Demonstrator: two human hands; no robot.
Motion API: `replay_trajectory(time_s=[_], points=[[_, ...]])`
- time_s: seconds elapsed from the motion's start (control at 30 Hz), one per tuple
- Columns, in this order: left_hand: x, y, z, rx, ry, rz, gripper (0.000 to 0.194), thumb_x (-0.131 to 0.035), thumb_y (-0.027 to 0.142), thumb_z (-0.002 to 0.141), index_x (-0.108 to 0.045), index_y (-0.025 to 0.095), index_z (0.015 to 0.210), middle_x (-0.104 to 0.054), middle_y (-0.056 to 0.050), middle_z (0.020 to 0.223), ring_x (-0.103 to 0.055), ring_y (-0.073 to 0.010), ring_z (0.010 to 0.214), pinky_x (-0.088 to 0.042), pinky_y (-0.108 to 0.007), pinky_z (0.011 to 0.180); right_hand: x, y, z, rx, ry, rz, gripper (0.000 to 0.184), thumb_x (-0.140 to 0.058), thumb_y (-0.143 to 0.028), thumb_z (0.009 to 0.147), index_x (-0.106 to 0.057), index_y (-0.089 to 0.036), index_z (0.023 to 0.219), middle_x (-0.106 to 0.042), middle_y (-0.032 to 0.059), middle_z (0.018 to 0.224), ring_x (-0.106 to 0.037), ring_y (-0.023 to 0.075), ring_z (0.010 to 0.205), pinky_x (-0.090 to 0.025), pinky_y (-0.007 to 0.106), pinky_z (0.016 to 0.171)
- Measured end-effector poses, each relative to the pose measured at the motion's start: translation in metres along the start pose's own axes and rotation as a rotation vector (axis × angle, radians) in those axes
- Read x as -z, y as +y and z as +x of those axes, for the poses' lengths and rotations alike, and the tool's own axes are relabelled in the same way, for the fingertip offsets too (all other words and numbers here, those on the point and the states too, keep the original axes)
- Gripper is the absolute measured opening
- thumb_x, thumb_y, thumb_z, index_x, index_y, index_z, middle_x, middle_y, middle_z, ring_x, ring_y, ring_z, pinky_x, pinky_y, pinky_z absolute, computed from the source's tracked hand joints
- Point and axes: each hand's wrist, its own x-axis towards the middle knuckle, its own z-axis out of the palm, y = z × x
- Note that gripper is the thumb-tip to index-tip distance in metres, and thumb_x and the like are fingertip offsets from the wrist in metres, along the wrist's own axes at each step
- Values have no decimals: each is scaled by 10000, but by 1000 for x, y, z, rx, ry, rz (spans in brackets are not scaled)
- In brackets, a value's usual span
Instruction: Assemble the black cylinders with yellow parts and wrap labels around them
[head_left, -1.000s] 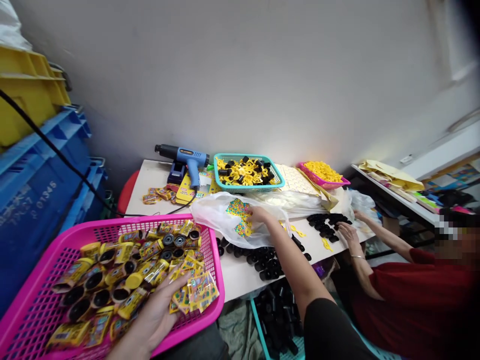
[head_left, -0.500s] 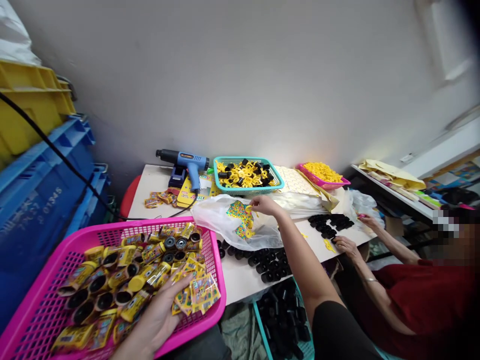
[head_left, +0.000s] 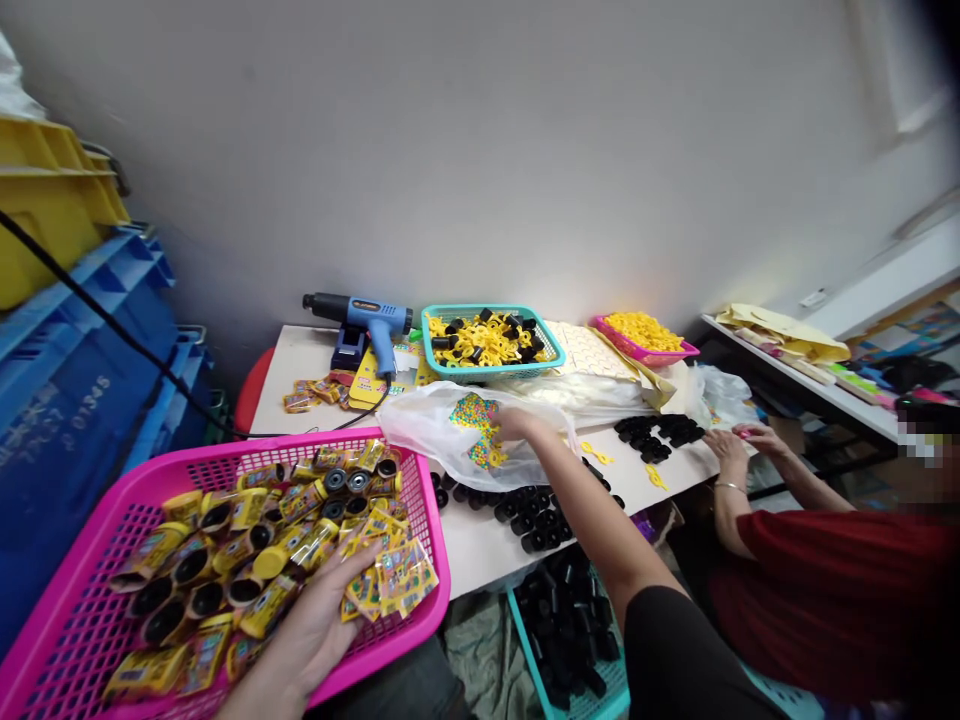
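Note:
My left hand (head_left: 322, 615) is closed around a fanned bunch of yellow printed film sleeves (head_left: 401, 575), over the near right corner of a pink basket (head_left: 444, 560). In that basket lie many small bottles (head_left: 274, 610) wrapped in yellow printed film, some showing dark open ends. My right hand (head_left: 516, 425) reaches into a white plastic bag (head_left: 412, 420) on the table, beside small multicoloured beads (head_left: 474, 412). Its fingertips are hidden there, so what they hold does not show. A yellow ring-ended piece (head_left: 496, 457) lies by the beads.
A blue heat gun (head_left: 379, 325) rests behind the bag. Nearby is a teal basket (head_left: 495, 376) of yellow and black parts. Black caps (head_left: 536, 515) stand in rows on the table (head_left: 480, 560). At right, a co-worker in a red sleeve (head_left: 810, 550) handles something small and pink.
My right hand has gone deeper into the bag; the yellow ring-ended piece seen at its fingertips before is no longer visible there. My left hand keeps the sleeves. The co-worker's hands have come together.

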Motion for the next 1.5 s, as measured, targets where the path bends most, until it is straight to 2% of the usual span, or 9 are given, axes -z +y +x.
replay_trajectory(time_s=[0.13, 0.6, 0.77, 1.0, 1.17, 1.23, 1.33, 1.4, 1.5], points=[[0, -1, 1, 31, -7, 2, 555, -700, 45, 723, -556, 157, 1248, -754, -113, 986, -714, -285, 926, -590, -396, 815, -28, 13, -7, -15, 2, -62, 302, -547, -317, 922, -560, -176, 1189, -581, 90, 1201, -603, 205, 1010, -524, 406, 849], [1, -1, 0, 22, 7, 15, 511, -707, 71, 729, -577, 174, 1213, -755, -102, 979, -720, -275, 901, -596, -396, 789, -30, 6, -33, 176, -99, -278, 280, -525, -351, 925, -610, -166, 1117, -650, 83, 1077, -627, 204, 950, -506, 389, 837], [2, -1, 0, -2, 2, 13, 548, -722, 72, 714, -567, 177, 1229, -752, -101, 992, -715, -279, 921, -594, -401, 800, -29, 4, -42, 267, -107, -298, 236, -643, -245, 777, -699, -229, 1006, -725, 78, 946, -657, 248, 914, -447, 303, 788], [-2, 1, -1, 8, 6, -1, 534, -692, 36, 721, -565, 148, 1228, -761, -105, 934, -723, -275, 891, -604, -380, 775, 53, 2, -37, 221, 133, -214, 278, -553, -268, 820, -656, -209, 1072, -698, 74, 984, -626, 219, 886, -446, 287, 772], [-6, 4, -6, 19, 1, 2, 487, -667, 20, 731, -588, 122, 1200, -759, -118, 945, -726, -282, 878, -606, -379, 769, 103, -30, -31, 67, 679, -56, 519, -537, -361, 855, -476, -119, 1310, -512, 204, 1294, -403, 372, 1241, -323, 510, 988], [-6, 4, -7, 19, 3, -35, 450, -657, 37, 746, -602, 123, 1184, -756, -114, 967, -720, -290, 899, -599, -388, 789, 87, -55, -49, 202, 642, 119, 481, -529, -390, 869, -518, -129, 1274, -545, 184, 1258, -483, 322, 1170, -384, 450, 956], [-2, 3, -5, 14, -50, -111, 405, -647, 75, 773, -616, 134, 1173, -753, -107, 990, -711, -294, 929, -582, -389, 824, 29, -84, -97, 484, -54, 381, 412, -417, -470, 925, -636, -176, 1113, -677, 95, 959, -632, 207, 832, -489, 331, 757], [-1, 2, -4, 1, -103, -125, 415, -653, 83, 772, -612, 136, 1181, -748, -119, 1005, -716, -281, 912, -578, -376, 826, -17, -93, -129, 523, -317, 517, 488, -501, -514, 878, -542, -233, 1275, -682, 71, 968, -646, 194, 771, -506, 323, 710], [-5, 0, -6, -30, -124, -84, 449, -643, 77, 776, -587, 146, 1216, -736, -131, 1042, -712, -269, 924, -572, -371, 831, -79, -101, -155, 491, -290, 742, 803, -684, -524, 728, -356, -284, 1421, -630, 96, 1160, -633, 263, 985, -505, 392, 843]])
